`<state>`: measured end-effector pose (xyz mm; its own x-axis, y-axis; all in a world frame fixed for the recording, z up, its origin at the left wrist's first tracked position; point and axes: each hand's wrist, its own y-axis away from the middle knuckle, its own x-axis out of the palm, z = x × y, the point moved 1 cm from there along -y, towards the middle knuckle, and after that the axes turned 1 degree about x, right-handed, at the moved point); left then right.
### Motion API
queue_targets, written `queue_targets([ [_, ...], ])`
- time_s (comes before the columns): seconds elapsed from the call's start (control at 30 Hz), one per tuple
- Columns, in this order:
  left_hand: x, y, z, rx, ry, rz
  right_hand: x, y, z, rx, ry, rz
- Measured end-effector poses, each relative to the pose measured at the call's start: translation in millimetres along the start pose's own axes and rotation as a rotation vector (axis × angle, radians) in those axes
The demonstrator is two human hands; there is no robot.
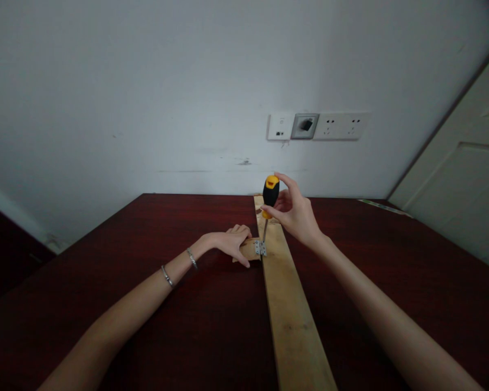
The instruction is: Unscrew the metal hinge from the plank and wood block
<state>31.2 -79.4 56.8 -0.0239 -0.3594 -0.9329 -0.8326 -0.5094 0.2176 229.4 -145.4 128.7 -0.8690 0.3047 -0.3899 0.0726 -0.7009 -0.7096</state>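
My right hand (295,212) grips the black and yellow handle of a screwdriver (271,191), which stands nearly upright. The screwdriver's tip meets the right leaf of a small metal hinge (261,248). That hinge spans the seam between a short wooden piece (248,250) and a long wooden board (287,304). With fingers spread, my left hand (235,244) lies on the short piece, left of the hinge. The long board runs from the wall toward me. Whether a screw sits under the tip is too small to tell.
Everything rests on a dark red table (179,336) pushed against a white wall (146,98). A row of sockets (338,126) with a black plug (307,125) is on the wall. A pale panelled door (464,163) stands at the right, near a thin strip (385,207) on the table.
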Motion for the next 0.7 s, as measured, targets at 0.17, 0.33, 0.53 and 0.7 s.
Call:
queue_targets([
  [0.17, -1.0, 0.5, -1.5, -0.008, 0.010, 0.015, -0.2, 0.4, 1.3, 0.004, -0.001, 0.004],
  [0.33, -2.8, 1.5, -3.5, -0.017, 0.007, 0.014, 1.0, 0.3, 1.8, 0.014, -0.001, 0.001],
  [0.53, -1.9, 0.7, -2.2, -0.004, 0.013, 0.009, 3.6, 1.1, 2.6, -0.001, 0.037, 0.000],
  [0.7, 0.5, -0.5, 0.1, -0.015, 0.016, 0.012, 1.7, 0.5, 2.8, -0.008, 0.069, 0.012],
])
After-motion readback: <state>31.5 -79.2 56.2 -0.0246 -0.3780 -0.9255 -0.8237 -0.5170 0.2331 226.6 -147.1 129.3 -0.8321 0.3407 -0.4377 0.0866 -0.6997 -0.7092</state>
